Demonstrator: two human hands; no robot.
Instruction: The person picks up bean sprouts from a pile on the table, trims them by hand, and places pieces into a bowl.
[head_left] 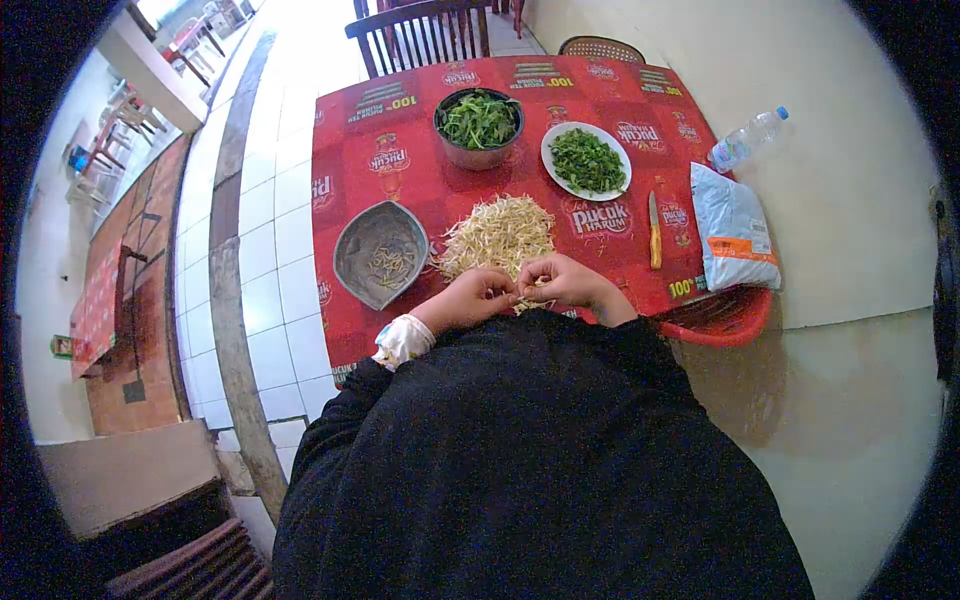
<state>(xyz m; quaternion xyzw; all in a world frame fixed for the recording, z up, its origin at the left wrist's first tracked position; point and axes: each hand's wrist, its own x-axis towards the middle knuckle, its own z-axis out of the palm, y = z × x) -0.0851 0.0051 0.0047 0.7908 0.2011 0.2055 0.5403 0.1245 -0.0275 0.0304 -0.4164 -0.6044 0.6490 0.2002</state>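
A heap of pale bean sprouts (497,235) lies on the red tablecloth, just beyond my hands. My left hand (474,298) and my right hand (568,284) meet at the near side of the heap, fingertips pinched together. Thin pale bits of bean sprout show between and under the fingers, so both hands appear closed on sprouts; the exact pieces are partly hidden. To the left of the heap, a grey leaf-shaped bowl (351,252) holds a small amount of thin, brownish-yellow scraps.
Farther back stand a pot (479,157) of leafy greens and a white plate (549,160) of chopped greens. A knife (655,232) with a yellowish handle lies right, beside a grey plastic package (730,215). A plastic bottle (748,140), red basket (725,320) and wall are beyond.
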